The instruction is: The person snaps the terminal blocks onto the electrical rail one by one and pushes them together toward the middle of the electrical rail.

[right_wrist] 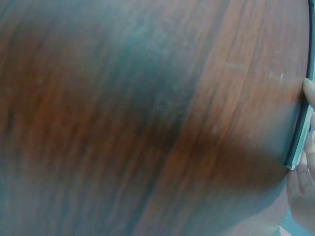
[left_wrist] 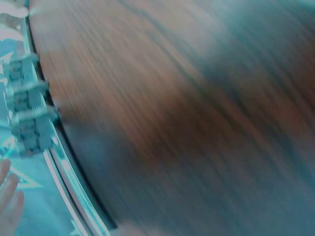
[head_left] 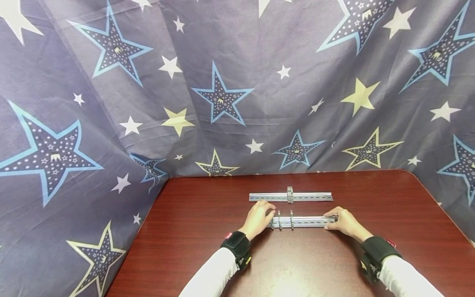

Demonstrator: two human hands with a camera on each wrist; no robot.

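Note:
Across the table in the head view lies a slotted silver DIN rail (head_left: 306, 222). Three thin grey clip-on blocks (head_left: 291, 220) sit spaced apart toward its left end, also seen as blocks (left_wrist: 30, 129) in the left wrist view. My left hand (head_left: 258, 217) is at that left end, fingers loosely bent and hiding part of it; in the left wrist view its fingers (left_wrist: 9, 199) stand apart from the rail. My right hand (head_left: 343, 222) pinches the right end between thumb and fingers, its thumb (right_wrist: 310, 91) at the rail edge in the right wrist view.
Behind lies a second DIN rail (head_left: 311, 196), roughly parallel, with several grey blocks (head_left: 290, 194) bunched near its middle. The reddish-brown wooden table (head_left: 208, 194) ends at a star-patterned cloth (head_left: 230, 136) at the back and left.

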